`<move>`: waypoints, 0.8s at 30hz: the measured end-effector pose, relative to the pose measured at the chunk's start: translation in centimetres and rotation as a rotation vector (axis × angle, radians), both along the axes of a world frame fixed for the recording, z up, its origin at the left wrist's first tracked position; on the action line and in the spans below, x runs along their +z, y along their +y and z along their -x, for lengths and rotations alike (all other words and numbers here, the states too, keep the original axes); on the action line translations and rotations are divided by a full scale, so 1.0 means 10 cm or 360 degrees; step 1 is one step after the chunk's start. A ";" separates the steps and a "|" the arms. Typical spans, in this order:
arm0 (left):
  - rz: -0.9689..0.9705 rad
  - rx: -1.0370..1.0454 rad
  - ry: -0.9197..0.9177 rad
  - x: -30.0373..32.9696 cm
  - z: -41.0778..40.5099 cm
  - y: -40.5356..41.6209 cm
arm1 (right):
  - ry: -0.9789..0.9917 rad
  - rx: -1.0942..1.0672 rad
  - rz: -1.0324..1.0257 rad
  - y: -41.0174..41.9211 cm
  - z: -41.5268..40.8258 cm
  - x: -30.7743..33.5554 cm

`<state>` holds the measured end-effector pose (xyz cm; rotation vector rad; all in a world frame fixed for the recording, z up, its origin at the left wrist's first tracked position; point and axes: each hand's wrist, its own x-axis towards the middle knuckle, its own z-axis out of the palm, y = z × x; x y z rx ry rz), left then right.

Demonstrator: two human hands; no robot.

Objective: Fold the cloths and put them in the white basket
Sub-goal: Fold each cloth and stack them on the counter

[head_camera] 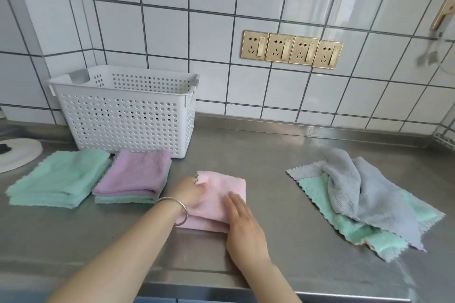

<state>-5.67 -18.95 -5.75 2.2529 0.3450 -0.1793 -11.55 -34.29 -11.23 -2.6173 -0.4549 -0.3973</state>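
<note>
A folded pink cloth point(221, 189) lies on the steel counter in front of me. My left hand point(188, 192) pinches its left edge. My right hand point(242, 224) rests flat on its right front corner, fingers stretched out. To the left sit a folded green cloth stack point(59, 177) and a folded purple cloth point(135, 172) on top of a green one. Behind them stands the white perforated basket point(123, 115); I cannot see inside it. On the right lies an unfolded heap: a grey cloth point(364, 194) crumpled over a flat green cloth point(357, 231).
The steel counter point(283, 155) meets a white tiled wall at the back. A row of gold sockets point(291, 49) is on the wall. A round white object point(17, 152) sits at the far left. The counter's front edge runs below my wrists.
</note>
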 end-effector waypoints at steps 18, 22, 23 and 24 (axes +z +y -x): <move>-0.0948 0.0160 -0.0317 -0.33 0.21 0.10 | 0.0205 -0.0142 -0.0374 -0.02 -0.05 0.15; -0.1049 0.0183 -0.0223 -0.38 0.23 0.06 | 0.0556 -0.0732 -0.0107 -0.08 -0.29 0.25; -0.1054 0.0163 -0.0213 -0.40 0.21 0.05 | 0.0716 -0.0731 -0.0066 -0.07 -0.34 0.25; -0.1067 0.0122 -0.0222 -0.41 0.20 0.04 | 0.0820 -0.0711 -0.0108 -0.05 -0.38 0.25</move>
